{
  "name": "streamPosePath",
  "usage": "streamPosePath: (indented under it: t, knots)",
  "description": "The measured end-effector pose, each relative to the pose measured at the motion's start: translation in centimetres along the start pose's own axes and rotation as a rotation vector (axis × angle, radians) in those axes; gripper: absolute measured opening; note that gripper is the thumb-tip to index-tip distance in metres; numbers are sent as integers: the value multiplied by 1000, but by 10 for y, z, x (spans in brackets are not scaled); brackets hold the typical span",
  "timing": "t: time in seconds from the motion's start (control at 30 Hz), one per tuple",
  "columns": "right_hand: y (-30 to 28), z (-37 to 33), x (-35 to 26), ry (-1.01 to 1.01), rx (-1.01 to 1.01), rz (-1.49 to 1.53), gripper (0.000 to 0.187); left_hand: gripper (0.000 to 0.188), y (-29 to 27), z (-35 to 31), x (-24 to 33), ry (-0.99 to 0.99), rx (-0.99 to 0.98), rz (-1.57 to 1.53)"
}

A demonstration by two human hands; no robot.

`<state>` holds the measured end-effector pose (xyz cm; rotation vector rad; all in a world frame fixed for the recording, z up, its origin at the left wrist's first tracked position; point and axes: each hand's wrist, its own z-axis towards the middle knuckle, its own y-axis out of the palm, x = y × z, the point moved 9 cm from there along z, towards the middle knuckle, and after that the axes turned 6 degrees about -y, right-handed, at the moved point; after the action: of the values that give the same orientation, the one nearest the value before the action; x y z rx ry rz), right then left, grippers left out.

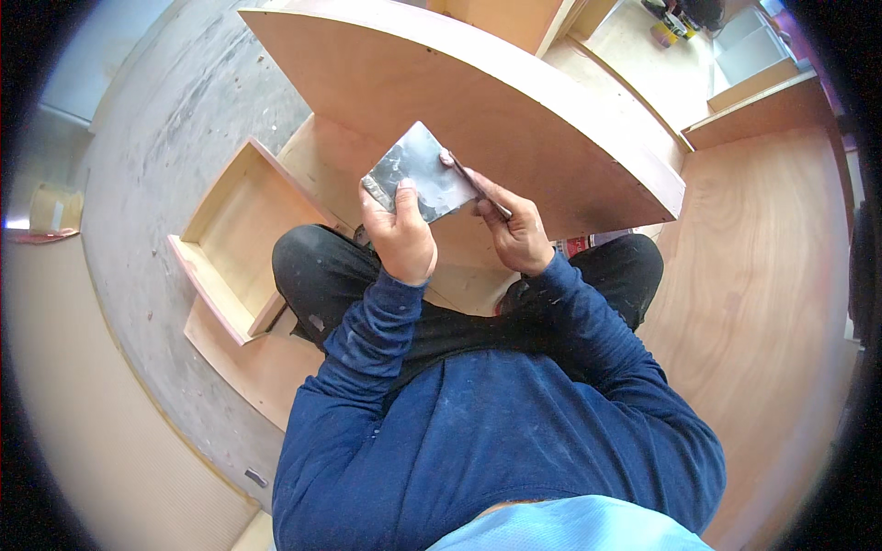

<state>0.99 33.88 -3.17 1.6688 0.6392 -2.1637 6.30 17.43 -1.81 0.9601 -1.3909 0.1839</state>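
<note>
My left hand point(404, 236) is closed round the lower left edge of a square grey metal plate point(418, 174), its thumb lying on top. The plate is tilted, and pale smears of paste cover parts of it. In my right hand point(522, 233) is a thin scraper point(479, 185), seen almost edge-on, with a dab of pinkish paste point(446, 159) at its far end. The scraper's blade is by the plate's right edge; whether they touch I cannot tell. Just beyond both hands stands a large wooden panel point(441, 83) with a curved, pale edge.
On my left an open wooden drawer-like box point(241, 239) rests on a wooden board point(234, 363) on the grey floor point(165, 275). A broad wooden panel point(753, 275) lies to my right. Several wooden cabinet parts point(514, 20) and a yellow container point(668, 32) are at the back.
</note>
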Motion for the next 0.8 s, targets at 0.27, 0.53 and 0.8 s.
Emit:
streamPosePath:
  t: [0.27,0.53,0.8]
  knots:
    - [-26,-26,-11,-26,-15,-213,39,28,-6,20,20,229,25,231]
    - [-297,-77,-112,-653,900,489,44,24,19,50,46,431,68,384]
    - [-471,-42,122,51,541,271,34,21,65,110,-13,582,219,480]
